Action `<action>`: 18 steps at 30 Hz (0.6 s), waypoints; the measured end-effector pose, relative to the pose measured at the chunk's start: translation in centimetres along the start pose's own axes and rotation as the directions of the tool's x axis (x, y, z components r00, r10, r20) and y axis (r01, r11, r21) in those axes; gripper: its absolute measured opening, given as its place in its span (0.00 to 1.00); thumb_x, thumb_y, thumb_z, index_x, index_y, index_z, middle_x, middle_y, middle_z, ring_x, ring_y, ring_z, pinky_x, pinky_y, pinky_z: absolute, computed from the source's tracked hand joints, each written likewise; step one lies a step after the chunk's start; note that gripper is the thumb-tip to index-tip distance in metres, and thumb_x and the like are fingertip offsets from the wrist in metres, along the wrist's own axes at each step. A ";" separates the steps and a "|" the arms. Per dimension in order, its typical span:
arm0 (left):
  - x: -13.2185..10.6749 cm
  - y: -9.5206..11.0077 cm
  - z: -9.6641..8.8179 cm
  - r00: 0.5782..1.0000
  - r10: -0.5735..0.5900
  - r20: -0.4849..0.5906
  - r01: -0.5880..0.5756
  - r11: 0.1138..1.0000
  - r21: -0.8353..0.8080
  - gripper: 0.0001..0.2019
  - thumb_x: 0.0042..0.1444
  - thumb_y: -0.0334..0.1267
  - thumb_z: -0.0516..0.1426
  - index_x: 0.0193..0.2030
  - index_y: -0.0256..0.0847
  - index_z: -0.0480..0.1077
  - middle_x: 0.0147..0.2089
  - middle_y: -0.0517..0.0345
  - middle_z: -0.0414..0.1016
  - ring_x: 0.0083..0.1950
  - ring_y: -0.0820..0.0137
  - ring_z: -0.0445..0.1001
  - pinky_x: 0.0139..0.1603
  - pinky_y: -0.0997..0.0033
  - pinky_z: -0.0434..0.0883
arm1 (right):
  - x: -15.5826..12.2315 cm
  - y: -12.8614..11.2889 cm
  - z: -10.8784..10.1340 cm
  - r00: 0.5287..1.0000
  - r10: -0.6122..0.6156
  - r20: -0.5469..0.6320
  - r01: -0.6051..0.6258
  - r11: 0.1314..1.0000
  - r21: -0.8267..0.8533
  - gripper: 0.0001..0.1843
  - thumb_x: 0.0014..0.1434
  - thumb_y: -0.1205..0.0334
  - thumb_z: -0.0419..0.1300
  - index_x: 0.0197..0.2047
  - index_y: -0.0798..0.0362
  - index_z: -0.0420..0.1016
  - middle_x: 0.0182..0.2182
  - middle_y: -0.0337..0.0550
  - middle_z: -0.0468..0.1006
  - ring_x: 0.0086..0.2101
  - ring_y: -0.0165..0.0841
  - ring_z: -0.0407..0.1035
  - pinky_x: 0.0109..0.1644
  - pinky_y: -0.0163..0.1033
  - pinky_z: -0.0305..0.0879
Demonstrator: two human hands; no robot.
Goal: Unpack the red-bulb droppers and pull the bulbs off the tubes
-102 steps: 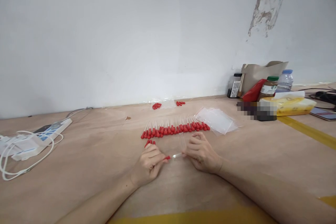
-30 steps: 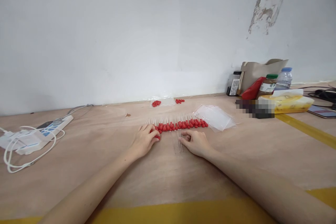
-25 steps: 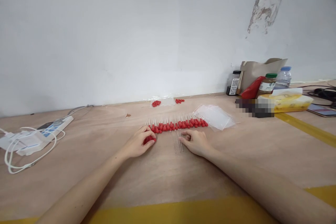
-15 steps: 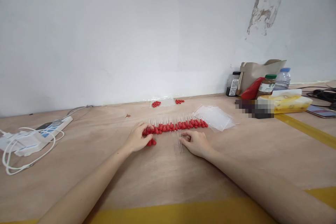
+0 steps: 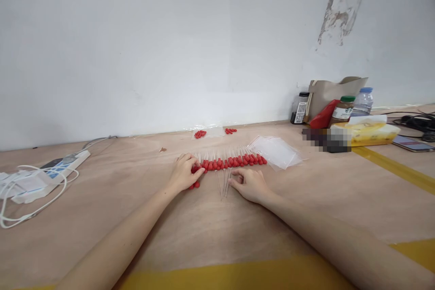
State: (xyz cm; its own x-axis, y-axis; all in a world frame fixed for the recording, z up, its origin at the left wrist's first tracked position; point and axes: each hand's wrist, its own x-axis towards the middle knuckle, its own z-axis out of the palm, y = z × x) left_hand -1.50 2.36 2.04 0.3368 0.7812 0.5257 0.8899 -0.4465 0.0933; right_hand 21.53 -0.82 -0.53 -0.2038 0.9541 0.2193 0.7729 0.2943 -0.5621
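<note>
A row of droppers with red rubber bulbs [image 5: 238, 161] and thin clear tubes lies on the table, tubes pointing to the wall. At its left end is my left hand [image 5: 185, 171], fingers curled down over the bulbs and thumb drawn in against them; its fingertips are partly hidden. A few more red bulbs [image 5: 195, 185] peek out below that hand. Just in front of the row lie a few bare clear tubes [image 5: 224, 186], pointing towards me. My right hand [image 5: 250, 184] is closed, thumb and forefinger pinching at the rightmost of these tubes.
Clear plastic bags [image 5: 277, 152] lie right of the row. Loose red bulbs [image 5: 200, 134] sit on plastic near the wall. At left are a power strip [image 5: 50, 176] and white cables; at right, a tissue pack [image 5: 370, 132], jars [image 5: 343, 111], a water bottle [image 5: 363, 101] and a phone [image 5: 413, 143].
My left hand has moved slightly right along the bulbs, its thumb closing in. My right hand and the bare tubes have shifted a little left. The view has swung slightly.
</note>
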 end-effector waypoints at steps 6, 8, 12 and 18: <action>-2.3 0.4 -1.5 0.984 -0.084 -0.159 0.062 0.988 -0.142 0.09 0.54 0.40 0.51 0.28 0.39 0.67 0.32 0.58 0.64 0.34 0.70 0.66 0.37 0.69 0.65 | 0.0 0.4 0.3 1.000 -0.004 -0.022 0.006 0.998 0.069 0.15 0.54 0.52 0.53 0.41 0.51 0.70 0.25 0.37 0.74 0.32 0.32 0.67 0.41 0.41 0.52; -3.3 0.7 -1.9 0.967 -0.137 -0.213 0.087 0.969 -0.231 0.08 0.55 0.40 0.50 0.31 0.39 0.66 0.34 0.57 0.65 0.34 0.71 0.67 0.37 0.70 0.66 | 0.0 0.7 0.6 0.997 -0.005 -0.077 0.016 0.991 0.131 0.18 0.53 0.51 0.53 0.44 0.52 0.67 0.28 0.39 0.73 0.33 0.32 0.67 0.41 0.41 0.55; -4.6 1.8 -1.6 0.972 -0.194 -0.131 0.115 0.882 -0.456 0.07 0.57 0.40 0.50 0.36 0.40 0.64 0.35 0.59 0.69 0.30 0.74 0.70 0.33 0.72 0.68 | 0.1 1.3 0.8 0.952 -0.063 -0.298 0.133 0.966 0.221 0.33 0.50 0.48 0.56 0.56 0.54 0.55 0.46 0.50 0.66 0.40 0.35 0.65 0.42 0.42 0.61; -5.1 3.3 0.3 0.993 -0.043 -0.112 -0.020 0.861 -0.509 0.05 0.57 0.36 0.50 0.35 0.39 0.65 0.38 0.55 0.71 0.41 0.69 0.70 0.43 0.67 0.67 | -0.3 1.5 -0.7 0.847 -0.437 -0.302 0.430 0.898 -0.094 0.32 0.52 0.47 0.55 0.58 0.49 0.56 0.54 0.49 0.60 0.54 0.40 0.54 0.54 0.47 0.52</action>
State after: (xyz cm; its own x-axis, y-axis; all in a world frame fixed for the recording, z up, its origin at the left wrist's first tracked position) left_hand -0.19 -2.97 -0.61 0.2615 0.7458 0.6127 0.6024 -0.6221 0.5001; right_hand 23.19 -0.67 -0.88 -0.3291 0.6627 0.6727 0.6625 0.6697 -0.3357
